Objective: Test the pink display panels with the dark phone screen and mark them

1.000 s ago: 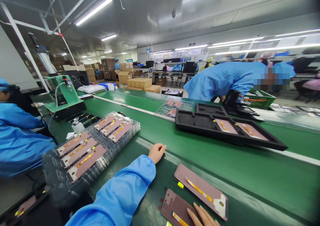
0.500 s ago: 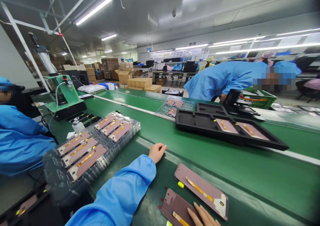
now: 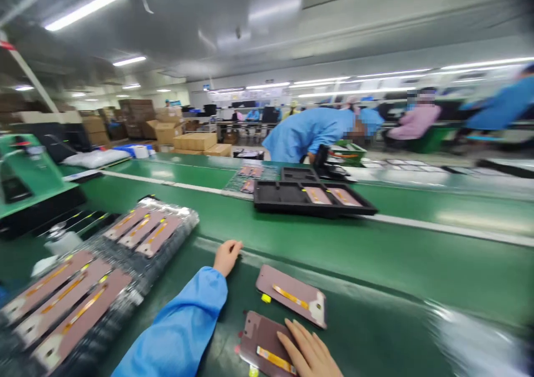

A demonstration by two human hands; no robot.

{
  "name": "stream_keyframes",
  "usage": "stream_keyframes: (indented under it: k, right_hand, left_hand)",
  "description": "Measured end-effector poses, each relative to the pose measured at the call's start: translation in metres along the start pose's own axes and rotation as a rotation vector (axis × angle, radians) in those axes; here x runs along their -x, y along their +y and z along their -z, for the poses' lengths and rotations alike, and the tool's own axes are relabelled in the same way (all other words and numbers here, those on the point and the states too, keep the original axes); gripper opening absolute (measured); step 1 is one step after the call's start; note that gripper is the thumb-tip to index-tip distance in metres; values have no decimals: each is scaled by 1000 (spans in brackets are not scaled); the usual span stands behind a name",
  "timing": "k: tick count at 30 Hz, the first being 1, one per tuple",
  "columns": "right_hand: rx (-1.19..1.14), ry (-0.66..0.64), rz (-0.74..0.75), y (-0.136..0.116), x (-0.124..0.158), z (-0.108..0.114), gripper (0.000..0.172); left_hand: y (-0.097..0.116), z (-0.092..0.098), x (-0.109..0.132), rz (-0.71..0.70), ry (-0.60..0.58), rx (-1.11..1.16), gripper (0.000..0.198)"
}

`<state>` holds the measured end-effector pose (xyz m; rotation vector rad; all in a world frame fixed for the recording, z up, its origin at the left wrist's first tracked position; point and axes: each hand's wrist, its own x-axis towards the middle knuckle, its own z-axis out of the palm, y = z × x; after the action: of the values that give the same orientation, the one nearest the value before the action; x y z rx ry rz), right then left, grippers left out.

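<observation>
My left hand rests in a loose fist at the edge of the green conveyor belt, its blue sleeve reaching up from the bottom. It holds nothing. Two pinkish-brown phone back panels with yellow flex strips lie on the dark mat, one higher and one lower. My right hand lies with its fingers on the lower panel's right side. Stacks of similar panels sit in clear plastic trays to my left.
A black foam tray holding two panels sits across the belt. A green press machine stands at far left. A blue-gowned co-worker bends beyond the belt, with cardboard boxes further back.
The whole scene has swung left in view and blurred at the edges, as my head turned right. Both hands stay in about the same pose, and the panels have not shifted under them.
</observation>
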<state>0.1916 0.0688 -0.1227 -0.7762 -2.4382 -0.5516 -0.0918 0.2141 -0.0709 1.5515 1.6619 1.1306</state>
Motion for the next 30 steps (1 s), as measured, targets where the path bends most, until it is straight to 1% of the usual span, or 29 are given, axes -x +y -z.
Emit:
stream_keyframes:
  k: [3,5,7,11,13,18,21,23,25,27,30]
  right_hand:
    - [64,-3,-58,0,-13,12,34]
    - [93,3,-95,-3,-17,10,28]
    - [120,38,-140,-6,-18,-1,26]
    - [176,230,-252,-11,-17,-29,26]
    - [183,259,-262,-12,-15,-38,26]
    - [136,88,-241,-11,-12,-41,31]
    - [110,74,-267,-12,-12,-40,27]
    - [90,56,-266,-12,-15,-36,29]
    - [55,6,-258,-10,-19,-25,33]
    - [6,-64,-242,-6,-25,-8,36]
    - [-48,-151,-222,-2,-32,14,36]
  left_hand:
    - [6,7,-6,-23,-18,14,54]
    - [9,10,-12,-29,-22,23,61]
    - [11,12,-17,-26,-19,32,66]
    - [13,14,-22,-9,-2,42,73]
    - [14,14,-23,-2,6,45,76]
    - [15,15,-24,1,15,49,75]
    - [15,15,-24,0,19,51,74]
    - [15,15,-24,0,21,52,75]
    - [14,15,-24,2,21,51,76]
    - [13,15,-24,5,19,47,76]
    - [13,15,-25,11,12,38,77]
